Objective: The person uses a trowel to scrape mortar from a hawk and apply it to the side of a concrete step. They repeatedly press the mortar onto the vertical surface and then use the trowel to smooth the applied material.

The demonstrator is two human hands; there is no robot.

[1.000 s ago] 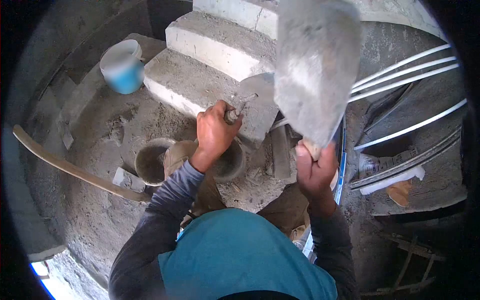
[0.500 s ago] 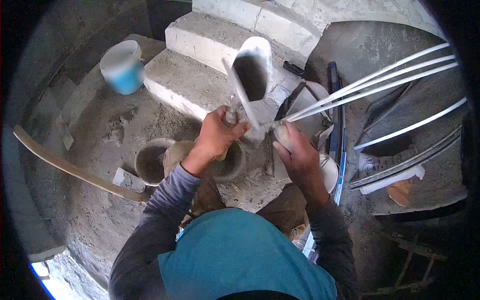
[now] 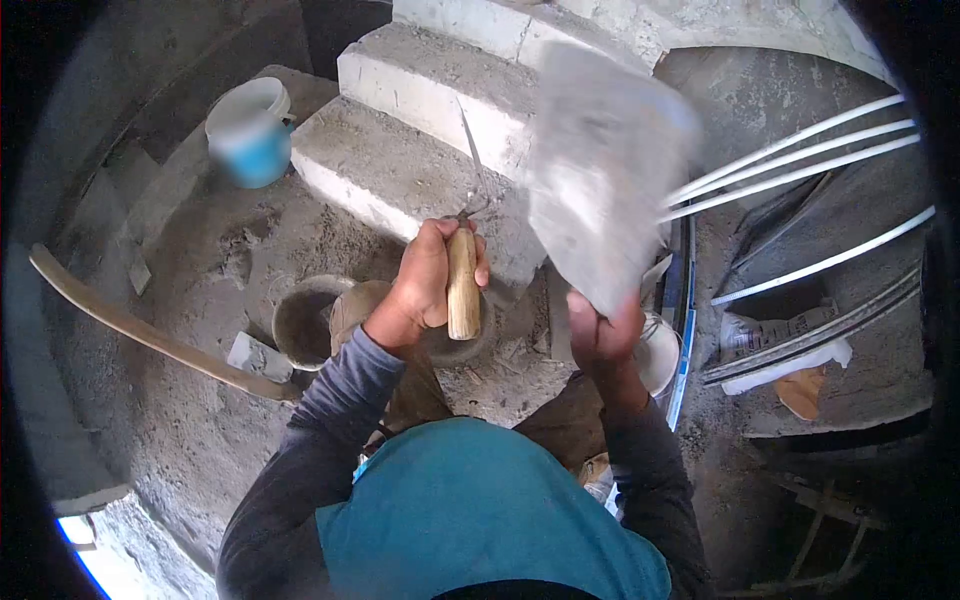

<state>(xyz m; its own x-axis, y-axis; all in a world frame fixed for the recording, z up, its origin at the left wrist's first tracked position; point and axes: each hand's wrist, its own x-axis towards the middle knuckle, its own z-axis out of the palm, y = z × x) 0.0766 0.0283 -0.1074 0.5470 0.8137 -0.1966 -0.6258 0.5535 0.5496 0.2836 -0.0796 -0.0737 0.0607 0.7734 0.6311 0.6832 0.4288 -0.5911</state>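
My left hand [image 3: 427,280] is wrapped round the wooden handle of a trowel [image 3: 463,285]. Its thin blade points up and away, seen nearly edge-on above the fist. My right hand [image 3: 605,340] grips a second trowel with a broad grey blade [image 3: 610,165], raised and tilted to face me. That blade is smeared by motion, and the fingers hide its handle. The two tools are apart. Below my left hand, between my knees, a round bucket [image 3: 305,320] stands partly hidden by my leg.
Dusty concrete steps [image 3: 420,75] rise ahead. A white and blue bucket [image 3: 250,140] stands at the left near a wall. A curved wooden strip [image 3: 150,340] lies on the left. White pipes [image 3: 790,155] reach in from the right. A long blue-edged level [image 3: 688,330] lies beside my right arm.
The right-hand trowel has swung up and right, away from the left one, and turned its broad face towards me. My left hand has rotated, so its wooden handle now shows.
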